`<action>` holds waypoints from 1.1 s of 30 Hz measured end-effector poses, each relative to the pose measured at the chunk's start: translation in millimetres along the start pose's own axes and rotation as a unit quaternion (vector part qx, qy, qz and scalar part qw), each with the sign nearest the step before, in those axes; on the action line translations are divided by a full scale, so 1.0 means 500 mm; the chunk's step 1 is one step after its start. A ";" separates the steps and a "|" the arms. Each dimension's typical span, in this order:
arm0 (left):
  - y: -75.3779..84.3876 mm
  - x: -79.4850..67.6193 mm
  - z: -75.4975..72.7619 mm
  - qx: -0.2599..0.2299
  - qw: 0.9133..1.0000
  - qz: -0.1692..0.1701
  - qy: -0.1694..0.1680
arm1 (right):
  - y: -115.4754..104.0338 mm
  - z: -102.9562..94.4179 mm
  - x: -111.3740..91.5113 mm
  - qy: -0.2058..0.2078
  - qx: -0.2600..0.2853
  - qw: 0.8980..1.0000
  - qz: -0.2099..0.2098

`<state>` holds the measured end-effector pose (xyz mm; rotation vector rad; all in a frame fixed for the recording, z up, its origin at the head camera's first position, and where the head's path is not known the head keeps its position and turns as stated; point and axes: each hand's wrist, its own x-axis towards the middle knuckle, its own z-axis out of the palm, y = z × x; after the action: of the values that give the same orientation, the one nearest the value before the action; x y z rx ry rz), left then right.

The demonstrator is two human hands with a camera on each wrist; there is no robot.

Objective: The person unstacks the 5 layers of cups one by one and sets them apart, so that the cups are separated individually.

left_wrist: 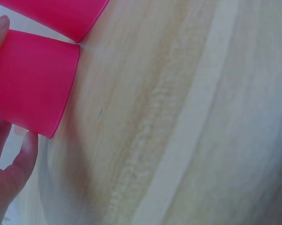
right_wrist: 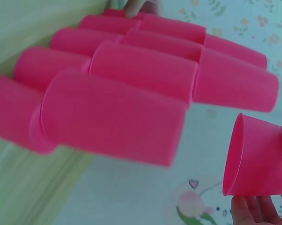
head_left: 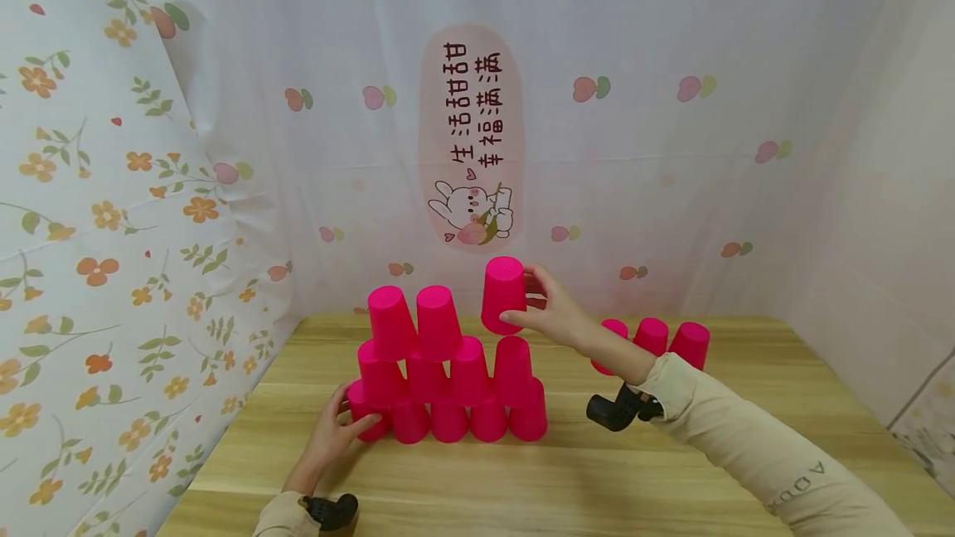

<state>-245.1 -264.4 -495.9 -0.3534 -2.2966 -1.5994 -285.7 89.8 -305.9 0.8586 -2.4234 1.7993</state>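
Over the pink cup stack [head_left: 429, 379]: inverted, tapered, plastic-looking pink cup [head_left: 504, 297] held mid-air

Head: right hand [head_left: 550, 311] curled round it, cup-wide. Likely step: third tier; next calls for level lowering beside top-row cups [head_left: 438, 323]. Wood-grain table [head_left: 477, 483]: stack toward back edge, open room along front; pink spare cups [head_left: 652, 336] toward back-right corner.

Left wrist: left hand [left_wrist: 7, 180] spans base-row end cup [left_wrist: 33, 82], thumb and fingers opposite.

Right wrist: held cup apart from stack.

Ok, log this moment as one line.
right hand: holds pink cup aloft | left hand: holds bottom-left cup | stack: three rows, two on top | three other cups: at right
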 end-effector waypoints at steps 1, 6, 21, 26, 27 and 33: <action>0.004 0.001 0.002 0.004 1.000 -0.006 0.001 | -0.003 -0.008 -0.001 0.002 -0.002 1.000 -0.002; 0.027 0.009 0.009 0.028 0.997 -0.078 -0.002 | -0.005 -0.056 -0.014 0.017 -0.023 1.000 -0.003; 0.033 0.004 0.005 0.044 0.994 -0.098 -0.003 | 0.037 -0.228 -0.137 0.103 -0.136 0.984 0.057; 0.038 0.008 0.005 0.037 0.994 -0.099 -0.003 | 0.073 -0.274 -0.183 0.137 -0.165 0.974 0.069; 0.038 0.009 0.005 0.037 0.995 -0.097 -0.003 | 0.082 -0.282 -0.192 0.141 -0.168 0.973 0.069; 0.036 0.007 0.006 0.035 0.995 -0.094 -0.002 | 0.162 -0.318 -0.254 0.169 -0.192 0.964 0.079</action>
<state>-241.8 -255.2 -480.0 -0.1269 -2.4439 -1.5990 -261.3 299.8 -363.2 0.3058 -2.5298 1.3028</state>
